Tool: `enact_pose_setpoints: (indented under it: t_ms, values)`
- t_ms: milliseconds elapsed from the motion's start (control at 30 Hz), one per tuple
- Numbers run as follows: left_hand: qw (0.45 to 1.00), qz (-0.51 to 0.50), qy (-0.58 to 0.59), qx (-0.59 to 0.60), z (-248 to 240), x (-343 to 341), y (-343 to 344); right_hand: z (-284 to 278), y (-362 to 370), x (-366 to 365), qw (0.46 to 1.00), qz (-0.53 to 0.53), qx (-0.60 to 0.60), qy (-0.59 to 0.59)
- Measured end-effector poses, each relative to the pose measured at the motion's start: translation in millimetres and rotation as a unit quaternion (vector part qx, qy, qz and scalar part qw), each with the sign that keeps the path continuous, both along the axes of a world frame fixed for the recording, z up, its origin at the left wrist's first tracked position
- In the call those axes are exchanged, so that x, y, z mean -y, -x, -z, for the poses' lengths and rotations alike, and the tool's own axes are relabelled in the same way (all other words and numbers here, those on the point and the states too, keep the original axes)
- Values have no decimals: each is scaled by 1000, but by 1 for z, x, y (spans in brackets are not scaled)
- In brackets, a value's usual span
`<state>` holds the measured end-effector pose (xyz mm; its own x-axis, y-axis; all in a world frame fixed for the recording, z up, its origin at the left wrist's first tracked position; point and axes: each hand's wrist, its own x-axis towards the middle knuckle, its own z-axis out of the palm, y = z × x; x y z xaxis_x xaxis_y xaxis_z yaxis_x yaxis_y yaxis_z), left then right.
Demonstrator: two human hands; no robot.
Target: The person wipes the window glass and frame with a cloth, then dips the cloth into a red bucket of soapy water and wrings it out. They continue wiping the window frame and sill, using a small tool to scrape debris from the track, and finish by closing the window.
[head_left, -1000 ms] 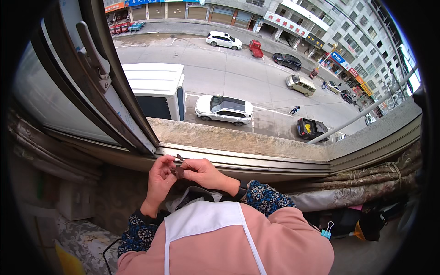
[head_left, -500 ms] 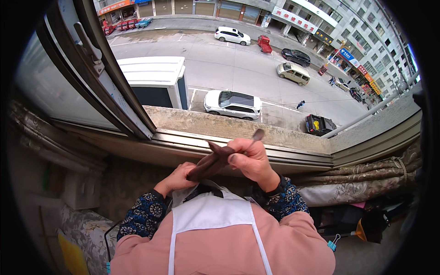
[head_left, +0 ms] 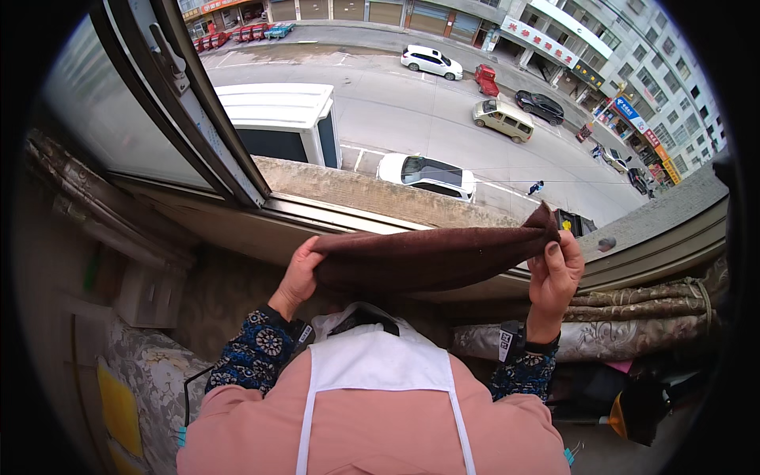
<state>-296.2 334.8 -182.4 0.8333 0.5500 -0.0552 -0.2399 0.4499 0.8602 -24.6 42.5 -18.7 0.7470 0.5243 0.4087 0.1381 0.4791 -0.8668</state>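
Note:
A dark brown cloth (head_left: 419, 257) is stretched sideways between my two hands, in front of the window track. My left hand (head_left: 297, 277) is closed on the cloth's left end. My right hand (head_left: 558, 273) pinches the gathered right corner, and a peak of fabric stands up above its fingers. Just to the right of that hand shows the greyish rounded tip of a small thin tool (head_left: 607, 244); its handle is mostly hidden, and I cannot tell its exact kind.
The sliding window sash (head_left: 198, 103) stands at the left, with a metal track (head_left: 317, 212) and rough concrete ledge (head_left: 380, 194) beyond. Below is a street with parked cars. A bundled patterned curtain (head_left: 649, 305) hangs at the right; a small cabinet (head_left: 150, 297) stands left.
The cloth was bunched between close hands and is now spread wide. My right hand has moved right, away from the left hand. The view has shifted slightly.

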Motion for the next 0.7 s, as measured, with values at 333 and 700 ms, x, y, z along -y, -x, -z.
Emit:
enact_pose_setpoints:
  t_ms: [333, 700]
  values:
    - [995, -60, 58, -50, -23, -25, 18, 92, -50, -76, 929, -25, 164, 331]
    - [992, -75, -20, -100, -7, -121, 28, 73, 44, -201, 786, -93, 378, 481]
